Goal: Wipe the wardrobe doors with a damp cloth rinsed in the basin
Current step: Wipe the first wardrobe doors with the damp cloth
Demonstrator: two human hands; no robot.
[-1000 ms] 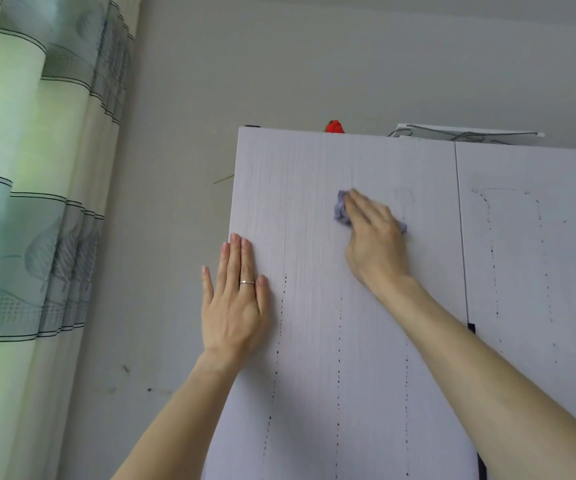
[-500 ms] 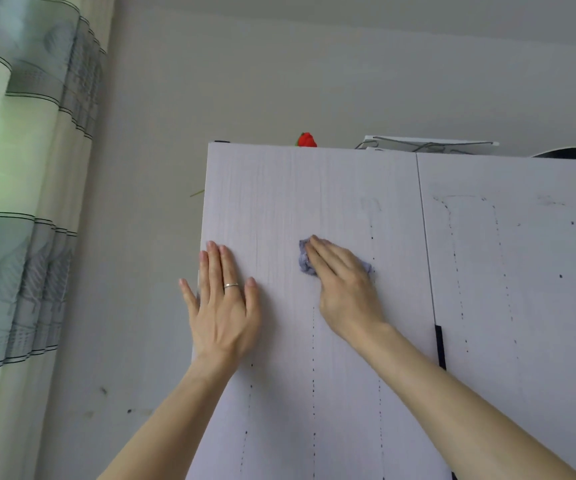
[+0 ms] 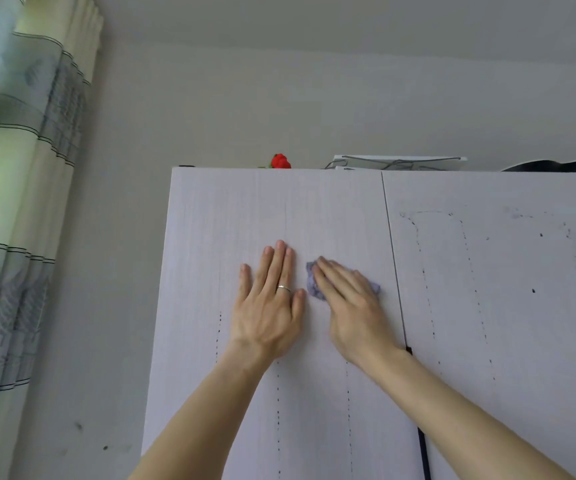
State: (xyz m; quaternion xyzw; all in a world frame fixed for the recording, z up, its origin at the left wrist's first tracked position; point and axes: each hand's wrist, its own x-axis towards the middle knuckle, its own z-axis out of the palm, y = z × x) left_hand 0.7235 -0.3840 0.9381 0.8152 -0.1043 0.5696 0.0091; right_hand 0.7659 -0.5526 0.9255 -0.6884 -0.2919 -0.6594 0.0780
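On the left wardrobe door (image 3: 210,237), a flat white panel with fine grain, my right hand (image 3: 352,306) had slid downward, close to my left hand (image 3: 269,306). So I judged the top done; the dotted dark lines (image 3: 278,410) below remained. Both hands lay flat, fingers straight, the right one pressing the crumpled lilac cloth (image 3: 312,285) on the panel.

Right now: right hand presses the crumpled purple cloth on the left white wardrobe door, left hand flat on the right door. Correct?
One error. The head view shows the left hand flat on the left white wardrobe door too, beside the crumpled purple cloth that the right hand presses there.
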